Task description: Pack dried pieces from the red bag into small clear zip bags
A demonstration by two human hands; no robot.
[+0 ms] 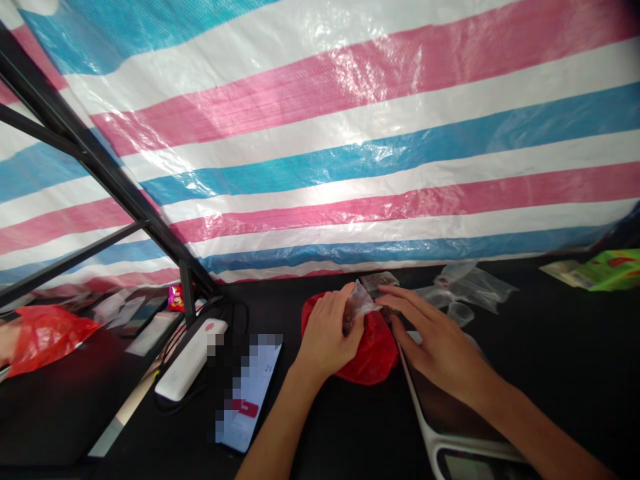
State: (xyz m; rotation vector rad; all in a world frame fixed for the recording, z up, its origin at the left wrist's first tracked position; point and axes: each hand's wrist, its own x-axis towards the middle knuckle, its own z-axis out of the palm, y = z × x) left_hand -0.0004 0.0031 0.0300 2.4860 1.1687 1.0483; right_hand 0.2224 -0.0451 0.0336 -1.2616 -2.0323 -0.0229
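A small clear plastic bag (359,305) with dark contents sits crumpled in the left hand (327,335), just above a red plastic bag (373,353). The left hand's grip is clamped on the clear bag's side, its fingers curled around it, a steady hold that leaves the top of the bag free for the other hand. The right hand (430,337) is at the red bag's right edge, its grip apart, fingers spread and extended toward the clear bag, the tips touching it or just beside it. A small dark packet (379,282) lies just behind the clear bag. All of this rests on a black surface (575,380). Right of the red bag are a digital scale (445,417) under the right hand, a small clear plastic cup (461,313) and loose clear bags (470,283). Left of it lie a phone (247,393) with a pixelated screen and a white power bank (190,360). A striped tarpaulin (350,133) rises behind it.
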